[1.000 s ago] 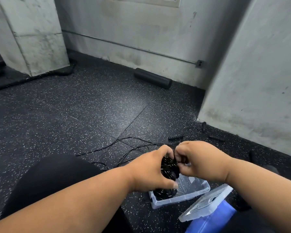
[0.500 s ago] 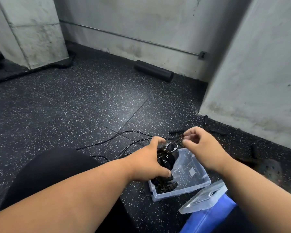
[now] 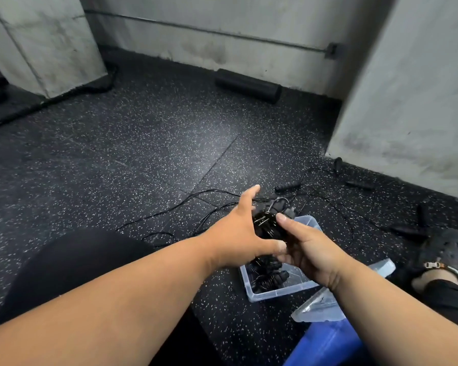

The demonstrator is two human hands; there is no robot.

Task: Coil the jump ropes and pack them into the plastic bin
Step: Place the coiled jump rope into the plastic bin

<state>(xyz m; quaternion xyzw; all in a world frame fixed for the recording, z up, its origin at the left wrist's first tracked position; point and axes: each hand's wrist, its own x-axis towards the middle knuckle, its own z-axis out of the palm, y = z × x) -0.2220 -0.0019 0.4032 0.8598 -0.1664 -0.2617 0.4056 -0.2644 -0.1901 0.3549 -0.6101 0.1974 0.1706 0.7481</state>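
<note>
A black coiled jump rope hangs just above the clear plastic bin, between my two hands. My right hand cups it from the right, thumb up on its top and fingers hidden beneath. My left hand lies against the coil's left side with fingers straight and thumb spread. Another coiled rope lies in the bin's near end. Loose black ropes trail over the floor to the left, and their handles lie beyond the bin.
The bin's clear lid leans on a blue object at the lower right. A black foam roller lies by the far wall. A concrete wall stands right, a pillar far left. A shoe is at right.
My left hand has opened and stretched its fingers off the coil. My right hand came back from beyond the bin and took the coil from the right.
</note>
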